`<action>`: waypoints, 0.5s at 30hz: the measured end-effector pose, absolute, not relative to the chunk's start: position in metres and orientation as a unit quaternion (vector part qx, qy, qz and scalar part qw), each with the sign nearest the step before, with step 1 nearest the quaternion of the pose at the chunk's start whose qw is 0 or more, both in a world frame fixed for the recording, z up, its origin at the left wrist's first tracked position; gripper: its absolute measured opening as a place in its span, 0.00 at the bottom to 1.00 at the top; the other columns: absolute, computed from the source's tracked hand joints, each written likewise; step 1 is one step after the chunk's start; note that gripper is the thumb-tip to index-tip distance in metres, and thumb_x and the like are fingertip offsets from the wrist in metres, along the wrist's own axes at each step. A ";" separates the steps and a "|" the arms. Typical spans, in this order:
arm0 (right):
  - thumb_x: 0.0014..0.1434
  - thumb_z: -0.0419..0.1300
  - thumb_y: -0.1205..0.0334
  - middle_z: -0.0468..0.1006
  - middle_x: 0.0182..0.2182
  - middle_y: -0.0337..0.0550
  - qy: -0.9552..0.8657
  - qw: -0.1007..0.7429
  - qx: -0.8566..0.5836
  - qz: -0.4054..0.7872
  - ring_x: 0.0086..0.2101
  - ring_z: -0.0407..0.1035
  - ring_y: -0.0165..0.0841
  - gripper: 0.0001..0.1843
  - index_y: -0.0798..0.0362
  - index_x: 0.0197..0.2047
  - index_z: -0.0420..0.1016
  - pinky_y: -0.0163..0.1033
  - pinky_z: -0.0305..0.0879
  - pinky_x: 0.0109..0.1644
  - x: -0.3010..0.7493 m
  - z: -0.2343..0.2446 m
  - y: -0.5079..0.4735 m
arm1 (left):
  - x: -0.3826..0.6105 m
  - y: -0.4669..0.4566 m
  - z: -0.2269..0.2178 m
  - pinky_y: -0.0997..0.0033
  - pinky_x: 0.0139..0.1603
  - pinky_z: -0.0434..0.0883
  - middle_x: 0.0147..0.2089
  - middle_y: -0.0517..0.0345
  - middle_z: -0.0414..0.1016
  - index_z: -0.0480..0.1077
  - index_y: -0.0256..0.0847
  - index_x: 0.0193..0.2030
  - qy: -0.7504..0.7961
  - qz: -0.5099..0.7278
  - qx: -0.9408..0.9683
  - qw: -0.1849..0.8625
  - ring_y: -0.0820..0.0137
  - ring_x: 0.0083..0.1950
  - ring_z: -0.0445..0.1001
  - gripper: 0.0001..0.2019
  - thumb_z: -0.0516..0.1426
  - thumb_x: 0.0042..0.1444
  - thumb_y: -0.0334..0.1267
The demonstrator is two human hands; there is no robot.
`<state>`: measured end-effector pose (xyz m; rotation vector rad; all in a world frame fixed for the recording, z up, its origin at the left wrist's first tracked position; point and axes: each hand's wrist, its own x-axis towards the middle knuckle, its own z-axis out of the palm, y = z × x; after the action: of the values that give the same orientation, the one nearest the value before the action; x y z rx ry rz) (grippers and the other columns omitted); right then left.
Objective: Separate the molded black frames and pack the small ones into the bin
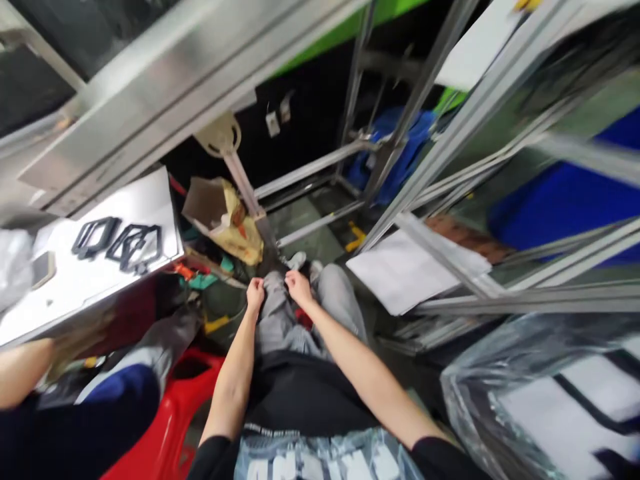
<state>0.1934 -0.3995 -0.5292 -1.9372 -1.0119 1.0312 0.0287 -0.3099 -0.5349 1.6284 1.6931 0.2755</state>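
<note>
- Down at the knees, centre: left hand (255, 293) and right hand (299, 287) both clenched, seemingly bunching grey trousers (280, 327).
- Left: white board (75, 287) carrying black frames (120, 243); red stool (170, 413) near.
- Right: aluminium rails (450, 140) crowd close.

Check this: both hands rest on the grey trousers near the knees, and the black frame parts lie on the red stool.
One mistake: the head view shows the black frame parts on the white board at the left, not the red stool. The left hand and right hand do rest on the grey trousers.
</note>
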 end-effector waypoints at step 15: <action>0.73 0.65 0.59 0.79 0.32 0.37 -0.431 0.398 -0.662 0.466 0.36 0.75 0.33 0.09 0.54 0.41 0.78 0.43 0.74 0.49 0.194 -0.546 -0.411 | -0.012 -0.310 -0.559 0.62 0.48 0.79 0.39 0.58 0.77 0.74 0.38 0.46 0.629 0.219 0.550 0.503 0.68 0.40 0.77 0.13 0.64 0.71 0.48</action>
<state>0.1942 -0.4109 -0.5463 -1.6769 -1.0904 1.1793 -0.0115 -0.3097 -0.5585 1.3287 1.5196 0.5298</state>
